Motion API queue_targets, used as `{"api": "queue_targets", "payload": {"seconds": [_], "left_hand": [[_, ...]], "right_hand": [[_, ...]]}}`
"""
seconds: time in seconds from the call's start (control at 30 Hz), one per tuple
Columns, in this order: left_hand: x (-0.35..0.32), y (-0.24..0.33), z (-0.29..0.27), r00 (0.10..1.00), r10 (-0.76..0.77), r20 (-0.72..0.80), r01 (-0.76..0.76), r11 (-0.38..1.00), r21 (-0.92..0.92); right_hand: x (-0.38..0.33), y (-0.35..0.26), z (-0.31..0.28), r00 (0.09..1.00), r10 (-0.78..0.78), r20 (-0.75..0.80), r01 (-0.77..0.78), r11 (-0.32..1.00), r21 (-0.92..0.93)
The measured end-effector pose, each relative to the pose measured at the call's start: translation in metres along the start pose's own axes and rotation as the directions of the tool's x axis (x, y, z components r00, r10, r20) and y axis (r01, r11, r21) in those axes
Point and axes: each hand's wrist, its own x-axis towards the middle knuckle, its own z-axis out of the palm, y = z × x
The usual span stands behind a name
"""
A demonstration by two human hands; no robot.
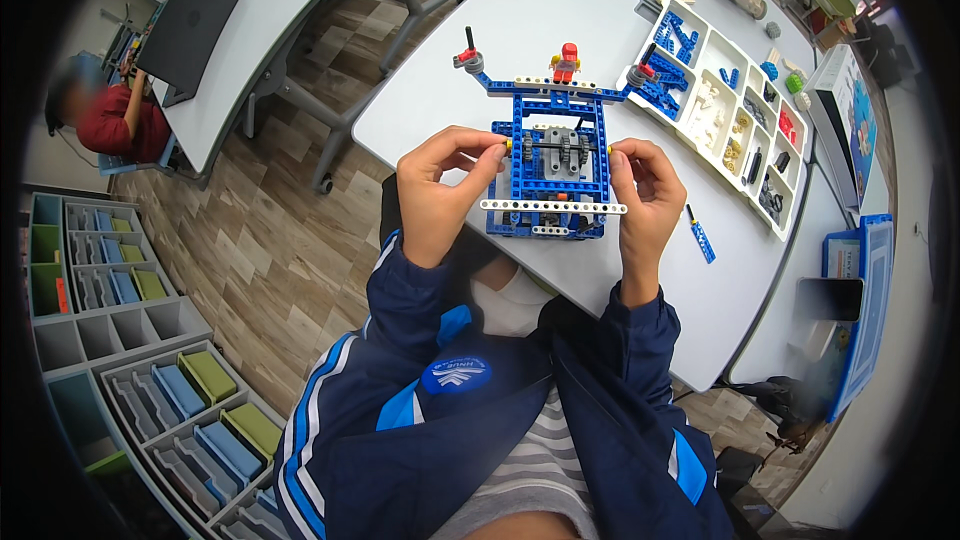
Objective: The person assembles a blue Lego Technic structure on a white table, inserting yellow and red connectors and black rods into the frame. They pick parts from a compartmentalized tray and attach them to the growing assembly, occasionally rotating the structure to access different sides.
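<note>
A blue building-brick model [519, 120] stands on the table's near edge between my hands. Grey gears [567, 152] sit on a dark axle [548, 146] that crosses its frame. My left hand [448, 185] pinches a small yellow piece [508, 143] at the axle's left end. At the right side, the closed thumb and fingers of my right hand [645, 198] grip another small yellow piece [610, 149], mostly hidden. A white perforated beam [552, 207] runs across the model's near side. A red minifigure [567, 62] sits on top, between two outstretched blue arms.
On the white table [430, 90], a sorting tray [708, 125] of blue, white, tan and red parts lies to the right. A loose blue beam [702, 238] with a dark pin lies nearby. A phone [830, 299] is at far right. Another person [120, 120] sits at a left desk.
</note>
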Motion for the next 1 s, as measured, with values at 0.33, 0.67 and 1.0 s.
{"api": "queue_targets", "payload": {"seconds": [0.33, 0.67, 1.0], "left_hand": [[0.007, 0.019, 0.002, 0.998, 0.053, -0.031, -0.050, 0.996, 0.076], [0.025, 0.058, 0.016, 0.935, 0.161, 0.316, -0.300, 0.835, 0.461], [0.031, 0.060, 0.019, 0.944, 0.000, 0.329, -0.158, 0.877, 0.454]], "right_hand": [[0.000, -0.001, 0.001, 1.000, 0.028, -0.010, -0.028, 0.999, 0.022], [-0.001, 0.000, 0.001, 0.999, 0.048, 0.003, -0.048, 0.999, 0.015], [-0.002, -0.001, 0.001, 0.997, 0.067, 0.030, -0.067, 0.998, 0.009]]}}
